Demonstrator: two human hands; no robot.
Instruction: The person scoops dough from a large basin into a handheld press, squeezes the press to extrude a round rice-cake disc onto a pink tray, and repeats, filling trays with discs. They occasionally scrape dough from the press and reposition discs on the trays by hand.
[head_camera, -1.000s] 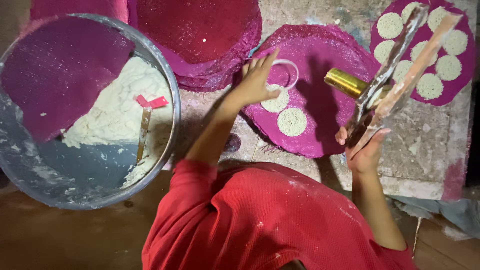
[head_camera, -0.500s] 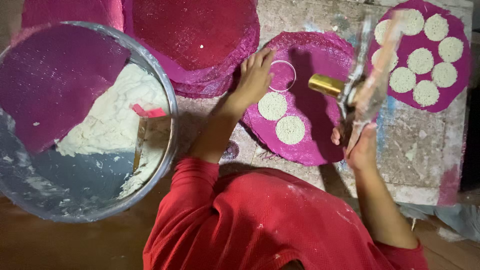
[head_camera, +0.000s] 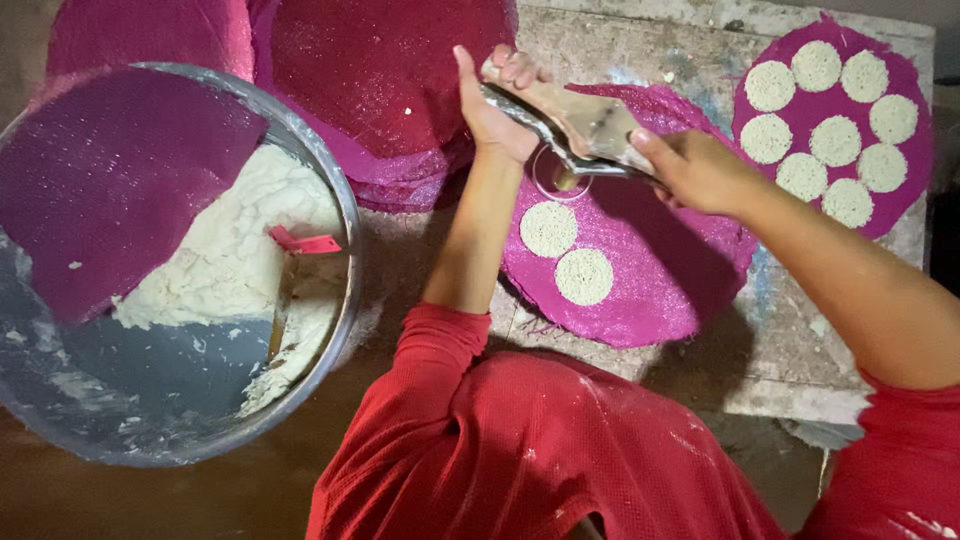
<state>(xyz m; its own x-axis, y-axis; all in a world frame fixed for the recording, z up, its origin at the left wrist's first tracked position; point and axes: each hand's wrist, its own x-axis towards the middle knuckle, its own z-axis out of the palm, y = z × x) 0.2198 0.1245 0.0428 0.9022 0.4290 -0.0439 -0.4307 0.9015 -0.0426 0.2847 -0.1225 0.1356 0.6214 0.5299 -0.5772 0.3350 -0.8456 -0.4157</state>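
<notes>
Both hands gripped a metal press tool (head_camera: 580, 125): the left hand (head_camera: 495, 100) closed around its far end, the right hand (head_camera: 695, 170) clamped on the near handle. Beneath them lay a magenta cloth (head_camera: 650, 270) bearing two dough discs (head_camera: 565, 250), just below the left wrist.

No packages, labels, signs or screens show anywhere in this view. Nothing around the metal basin (head_camera: 345, 250) carries printing or a display of any kind.
</notes>
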